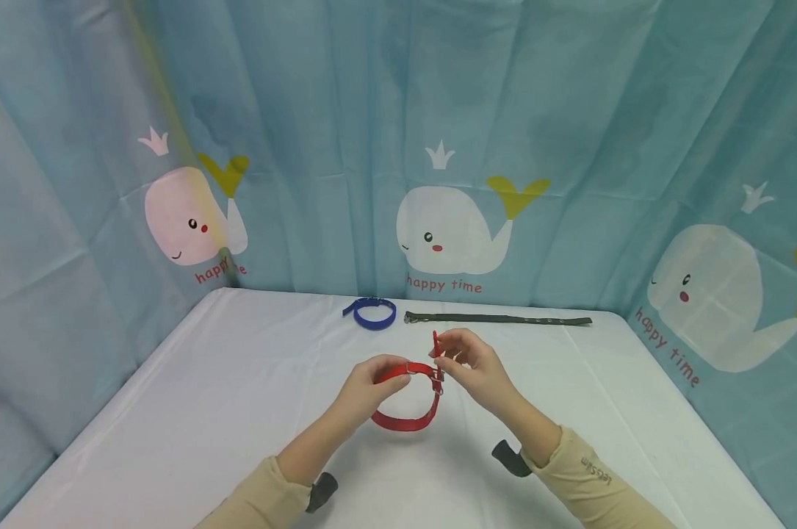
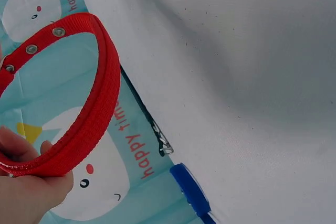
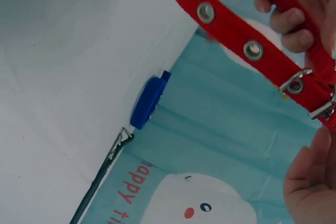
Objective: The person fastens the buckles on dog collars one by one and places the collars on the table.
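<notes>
A red collar with a metal buckle is bent into a loop and held up over the table. My left hand grips the band at the loop's left side, its thumb in front. On the right, my right hand pinches the strap's end, which points upward beside the buckle. Metal-rimmed eyelets run along the band in the right wrist view, and the strap passes through the buckle frame there. In the left wrist view the left fingers and thumb clasp the collar's lower part.
Farther back on the white table lies a coiled blue collar. To its right a dark green collar is stretched out straight, buckle end leftward. A blue curtain with whale prints hangs behind and at both sides.
</notes>
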{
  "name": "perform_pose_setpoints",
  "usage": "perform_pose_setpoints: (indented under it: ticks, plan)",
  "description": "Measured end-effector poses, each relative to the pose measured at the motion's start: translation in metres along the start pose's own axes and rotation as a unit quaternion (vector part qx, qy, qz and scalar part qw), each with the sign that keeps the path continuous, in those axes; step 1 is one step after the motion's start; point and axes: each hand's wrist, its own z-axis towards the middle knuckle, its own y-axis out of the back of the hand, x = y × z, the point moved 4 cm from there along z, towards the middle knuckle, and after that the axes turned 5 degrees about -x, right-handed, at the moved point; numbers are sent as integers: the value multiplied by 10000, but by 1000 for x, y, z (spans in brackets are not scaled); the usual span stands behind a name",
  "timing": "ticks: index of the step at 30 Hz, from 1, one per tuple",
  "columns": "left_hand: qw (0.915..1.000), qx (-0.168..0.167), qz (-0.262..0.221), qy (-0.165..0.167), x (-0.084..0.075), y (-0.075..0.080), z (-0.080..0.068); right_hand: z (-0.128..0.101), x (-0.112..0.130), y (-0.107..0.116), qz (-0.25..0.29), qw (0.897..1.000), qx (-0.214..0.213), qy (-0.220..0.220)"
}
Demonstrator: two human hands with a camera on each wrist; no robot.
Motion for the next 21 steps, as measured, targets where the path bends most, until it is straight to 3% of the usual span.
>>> perform_pose_setpoints:
  ticks: [6, 12, 21]
  plan:
    - [9998, -163, -145, -25, -3, 0, -1, -3, 2, 1, -355, 9973, -121, 632]
    - [9993, -341, -126, -24, -6, -1, -2, -6, 11, 1, -759, 9856, -104, 1507]
    - [9995, -290, -107, 99, -2, -1, -2, -9, 18, -3, -1867, 9722, 236, 1395]
